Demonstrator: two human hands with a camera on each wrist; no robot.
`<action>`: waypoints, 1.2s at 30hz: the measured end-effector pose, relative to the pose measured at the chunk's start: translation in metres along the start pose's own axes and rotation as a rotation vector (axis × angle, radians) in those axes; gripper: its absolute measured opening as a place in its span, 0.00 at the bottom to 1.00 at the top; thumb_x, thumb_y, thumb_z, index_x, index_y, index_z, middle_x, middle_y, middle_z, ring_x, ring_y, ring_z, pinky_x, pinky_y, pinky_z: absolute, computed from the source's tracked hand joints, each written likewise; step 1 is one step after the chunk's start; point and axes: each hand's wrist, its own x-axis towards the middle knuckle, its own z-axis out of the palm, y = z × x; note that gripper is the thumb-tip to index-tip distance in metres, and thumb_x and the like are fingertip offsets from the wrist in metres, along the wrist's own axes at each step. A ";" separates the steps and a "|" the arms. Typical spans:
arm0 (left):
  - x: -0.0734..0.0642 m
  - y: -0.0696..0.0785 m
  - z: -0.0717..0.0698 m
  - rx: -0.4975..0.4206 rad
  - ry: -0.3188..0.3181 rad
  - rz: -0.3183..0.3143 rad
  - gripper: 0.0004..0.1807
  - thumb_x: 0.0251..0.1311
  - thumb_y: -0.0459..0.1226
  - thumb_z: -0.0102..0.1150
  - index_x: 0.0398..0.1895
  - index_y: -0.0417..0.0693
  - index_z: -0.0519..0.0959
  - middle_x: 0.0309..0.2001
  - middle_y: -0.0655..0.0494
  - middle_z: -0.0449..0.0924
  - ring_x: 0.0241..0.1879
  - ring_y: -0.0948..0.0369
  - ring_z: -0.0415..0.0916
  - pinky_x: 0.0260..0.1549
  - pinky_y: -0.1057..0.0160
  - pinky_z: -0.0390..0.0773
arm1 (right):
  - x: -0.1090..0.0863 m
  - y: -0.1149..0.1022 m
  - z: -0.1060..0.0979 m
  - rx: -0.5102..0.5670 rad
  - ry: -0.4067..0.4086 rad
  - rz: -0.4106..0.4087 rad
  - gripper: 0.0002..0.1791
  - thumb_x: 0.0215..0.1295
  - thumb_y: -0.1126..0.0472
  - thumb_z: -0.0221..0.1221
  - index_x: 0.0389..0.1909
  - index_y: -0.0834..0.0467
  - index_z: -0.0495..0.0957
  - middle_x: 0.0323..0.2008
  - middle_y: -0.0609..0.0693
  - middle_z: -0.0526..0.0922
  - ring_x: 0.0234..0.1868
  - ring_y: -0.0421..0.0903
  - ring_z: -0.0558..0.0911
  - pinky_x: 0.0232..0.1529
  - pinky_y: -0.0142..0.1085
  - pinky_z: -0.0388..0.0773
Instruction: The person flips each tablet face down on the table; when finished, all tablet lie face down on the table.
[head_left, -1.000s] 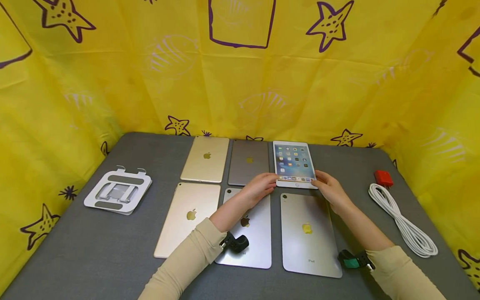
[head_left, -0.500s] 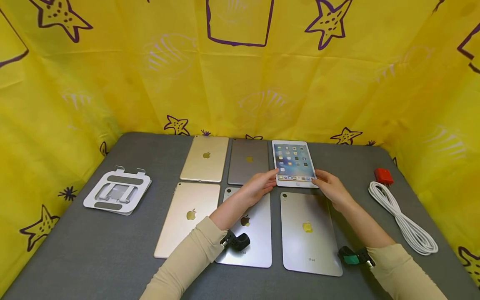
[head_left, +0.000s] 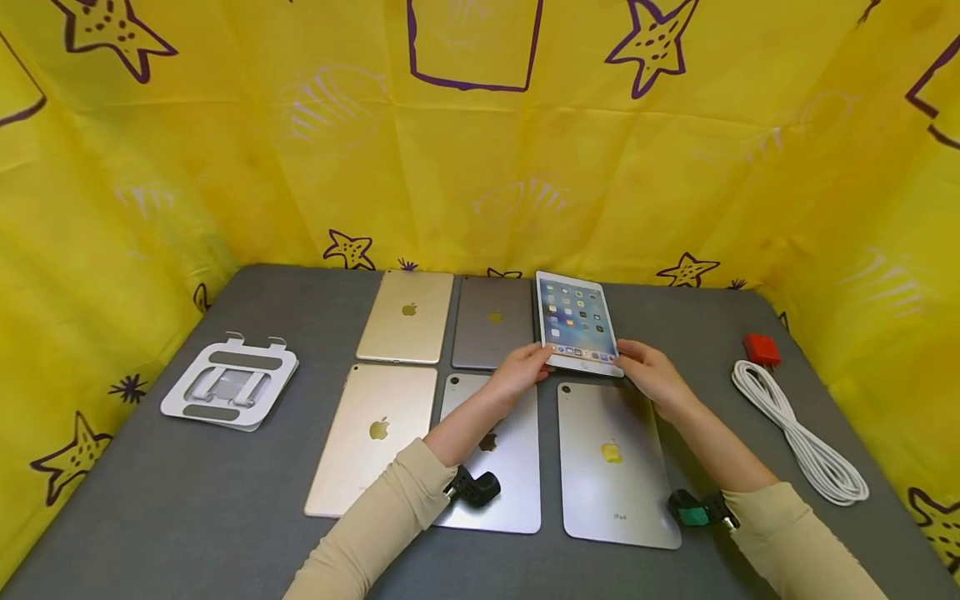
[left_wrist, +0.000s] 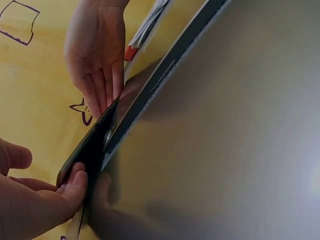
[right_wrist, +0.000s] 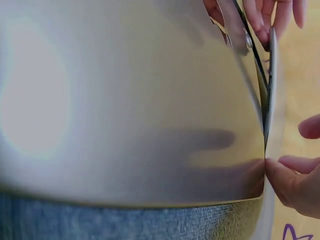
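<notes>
A white tablet (head_left: 576, 321), screen lit with app icons, is raised at a tilt at the back of the table. My left hand (head_left: 517, 372) pinches its near left corner, thumb on the front. The near right corner is held by my right hand (head_left: 654, 377), thumb over the bezel. In the left wrist view the tablet (left_wrist: 85, 145) shows edge-on between both hands. Below the hands lie a silver tablet (head_left: 618, 475), face down, and a bluish-silver one (head_left: 517, 483), partly covered by my left forearm.
Face-down tablets also lie to the left: a gold one (head_left: 405, 325), a dark grey one (head_left: 491, 312) and a pale gold one (head_left: 375, 433). A white folding stand (head_left: 231, 382) sits far left. At right are a red charger plug (head_left: 762, 350) and a coiled white cable (head_left: 802, 433).
The white tablet has come up from the table, tilting and shifting slightly left, with both hands holding its near corners. The left hand has slid to the corner. Other things stay put.
</notes>
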 end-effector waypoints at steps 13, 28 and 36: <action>-0.009 0.007 -0.005 0.297 0.223 0.303 0.22 0.70 0.41 0.52 0.62 0.39 0.74 0.56 0.47 0.79 0.45 0.57 0.83 0.43 0.64 0.80 | 0.003 -0.006 0.011 0.074 -0.041 0.011 0.29 0.73 0.62 0.47 0.70 0.73 0.56 0.67 0.70 0.62 0.63 0.61 0.66 0.68 0.51 0.60; -0.012 0.024 -0.003 -0.085 0.237 0.361 0.19 0.62 0.35 0.64 0.55 0.37 0.80 0.48 0.44 0.83 0.44 0.54 0.84 0.41 0.64 0.82 | 0.013 -0.018 0.035 0.193 -0.100 0.024 0.27 0.75 0.66 0.45 0.70 0.73 0.56 0.69 0.68 0.60 0.68 0.60 0.65 0.64 0.46 0.65; -0.013 0.032 -0.003 -0.239 0.212 0.310 0.18 0.61 0.34 0.65 0.53 0.36 0.79 0.46 0.45 0.83 0.46 0.56 0.82 0.44 0.61 0.81 | 0.017 -0.025 0.045 0.272 -0.140 0.009 0.27 0.75 0.67 0.46 0.70 0.73 0.55 0.70 0.68 0.59 0.68 0.61 0.64 0.64 0.47 0.66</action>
